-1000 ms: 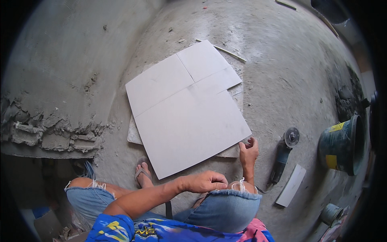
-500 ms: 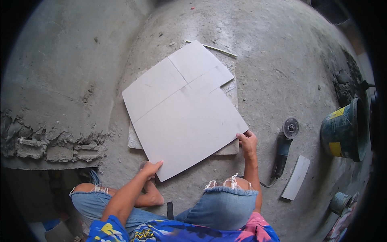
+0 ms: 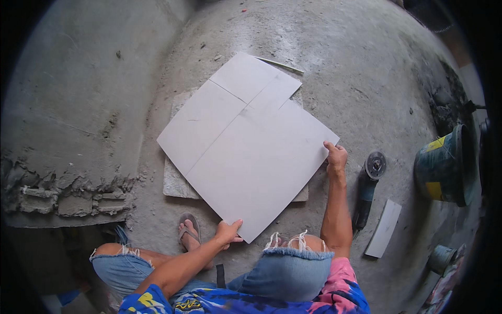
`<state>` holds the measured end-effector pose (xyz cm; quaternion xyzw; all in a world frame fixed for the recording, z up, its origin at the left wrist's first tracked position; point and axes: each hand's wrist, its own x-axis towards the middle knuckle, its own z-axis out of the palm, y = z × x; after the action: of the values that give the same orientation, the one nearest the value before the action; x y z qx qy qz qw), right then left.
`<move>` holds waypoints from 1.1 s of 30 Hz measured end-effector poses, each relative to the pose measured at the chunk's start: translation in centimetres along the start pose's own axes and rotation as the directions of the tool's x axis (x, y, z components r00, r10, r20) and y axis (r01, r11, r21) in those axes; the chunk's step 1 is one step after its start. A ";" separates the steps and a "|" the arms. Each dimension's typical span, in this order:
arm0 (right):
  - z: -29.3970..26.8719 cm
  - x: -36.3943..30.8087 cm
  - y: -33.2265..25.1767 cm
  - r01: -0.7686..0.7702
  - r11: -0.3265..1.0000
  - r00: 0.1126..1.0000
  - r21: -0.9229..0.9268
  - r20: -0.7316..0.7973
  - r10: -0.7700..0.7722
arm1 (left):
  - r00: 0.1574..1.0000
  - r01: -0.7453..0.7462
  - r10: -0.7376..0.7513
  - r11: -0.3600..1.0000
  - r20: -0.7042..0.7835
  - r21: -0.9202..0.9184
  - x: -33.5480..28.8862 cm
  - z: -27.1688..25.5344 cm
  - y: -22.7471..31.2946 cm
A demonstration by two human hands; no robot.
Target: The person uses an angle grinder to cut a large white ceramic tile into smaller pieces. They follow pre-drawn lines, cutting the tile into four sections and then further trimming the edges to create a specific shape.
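Note:
A large whitish tile (image 3: 251, 162) with a notch cut from its far right edge lies turned cornerwise in front of me. Thin dark lines cross its face near the far end. My left hand (image 3: 228, 233) grips its near corner, thumb on top and fingers underneath. At the right corner my right hand (image 3: 335, 156) holds the edge, thumb above, the other fingers partly hidden below. Under the tile is a rough pale slab (image 3: 178, 180), showing only at its edges.
An angle grinder (image 3: 369, 183) lies on the concrete floor to the right, beside a narrow tile strip (image 3: 383, 228). Farther right are a dark bucket (image 3: 443, 165) and a small pail (image 3: 441, 259). A thin strip (image 3: 280, 64) lies beyond the tile. Broken masonry (image 3: 68, 201) edges the left side.
The tile has turned counter-clockwise on the slab. My left hand has gone right with the near corner, and my right hand has moved farther away with the right corner.

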<state>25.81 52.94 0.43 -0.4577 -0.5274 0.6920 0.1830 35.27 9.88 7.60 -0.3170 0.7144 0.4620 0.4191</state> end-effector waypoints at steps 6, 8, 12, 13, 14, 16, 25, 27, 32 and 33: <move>1.5 3.1 -1.3 -0.195 0.949 0.981 0.247 0.050 0.189 | 0.999 0.035 -0.035 0.997 -0.004 -0.068 -1.0 2.9 1.1; 2.0 3.6 -1.3 -0.188 0.952 0.982 0.241 0.054 0.180 | 0.999 0.038 -0.037 0.996 0.011 -0.083 -0.7 3.3 0.9; 2.6 4.3 -2.0 -0.111 0.986 0.994 0.128 0.038 0.107 | 1.000 0.029 -0.030 0.994 -0.007 -0.106 -0.5 4.2 0.9; 2.6 4.1 -2.2 -0.107 0.989 0.994 0.098 0.037 0.104 | 0.999 0.040 -0.042 0.994 -0.020 -0.105 -0.8 4.4 0.9; 2.8 4.0 -2.5 -0.090 0.992 0.996 0.093 0.012 0.089 | 0.999 0.038 -0.040 0.993 -0.008 -0.111 -0.9 4.4 1.0; 3.4 4.2 -3.2 -0.046 0.995 0.998 0.084 -0.035 0.049 | 1.000 0.028 -0.026 0.991 0.018 -0.127 -1.1 4.5 1.5; 4.4 0.3 -9.1 0.159 0.987 0.976 -0.021 -0.146 -0.160 | 0.991 -0.108 0.119 0.980 0.060 -0.165 -2.7 4.2 1.5; 5.7 -2.5 -12.2 0.195 0.981 0.964 -0.017 -0.179 -0.195 | 0.989 -0.072 0.091 0.983 0.113 -0.168 -1.6 3.9 0.3; 7.4 -7.0 -18.7 0.338 0.941 0.936 0.025 -0.116 -0.334 | 0.949 -0.033 0.103 0.973 0.298 -0.229 0.8 3.7 -0.1; 7.9 -7.7 -19.7 0.357 0.934 0.929 0.025 -0.112 -0.352 | 0.941 -0.031 0.115 0.966 0.318 -0.258 0.9 3.8 -0.2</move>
<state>18.70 50.28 21.67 -0.3868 -0.5753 0.6340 0.3427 36.14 13.26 5.88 -0.2584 0.5817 0.6099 0.4721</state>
